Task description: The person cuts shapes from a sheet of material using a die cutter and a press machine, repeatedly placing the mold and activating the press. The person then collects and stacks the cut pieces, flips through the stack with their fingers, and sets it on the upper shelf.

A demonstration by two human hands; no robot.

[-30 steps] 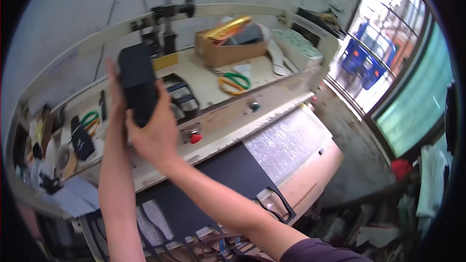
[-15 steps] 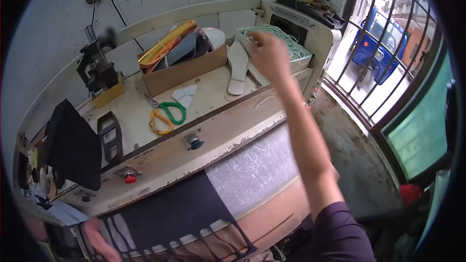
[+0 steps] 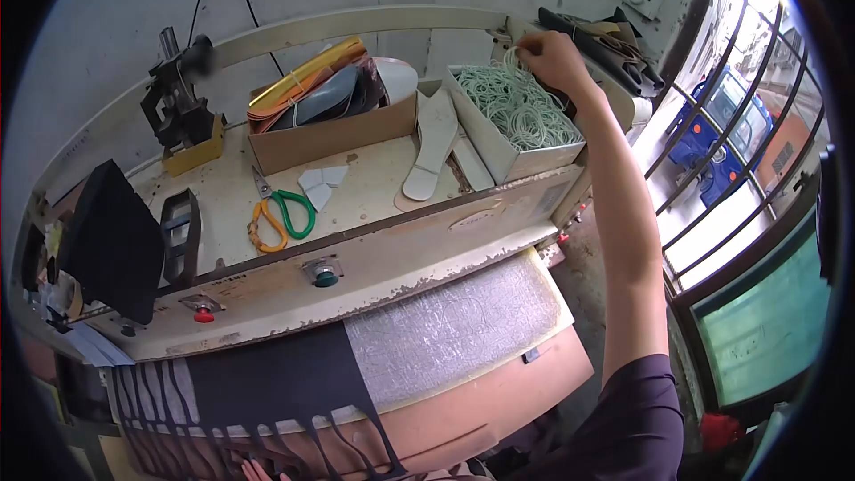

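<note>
My right hand (image 3: 552,61) is at the far right of the bench, its fingers pinched on a loop of pale green string (image 3: 521,107). The string fills a white open box (image 3: 543,158) in a tangled heap. At the bottom edge the fingertips of my left hand (image 3: 256,470) show, stretched out by the cut strips of a black sheet (image 3: 276,379); the rest of that hand is out of view. The sheet's solid part lies on a silvery pad (image 3: 454,325), and its cut-out strips hang over a tan board (image 3: 517,392).
Green-and-orange scissors (image 3: 283,218), white insole shapes (image 3: 434,147) and a cardboard box (image 3: 334,135) of rolled sheets lie on the bench. A black clamp-like device (image 3: 183,111) stands at left. Dark folded material (image 3: 610,49) sits behind my right hand, near a barred window (image 3: 739,125).
My right hand has moved right and back to the string box and now pinches string. The view has shifted. My left hand is at the bottom edge, farther right in the picture.
</note>
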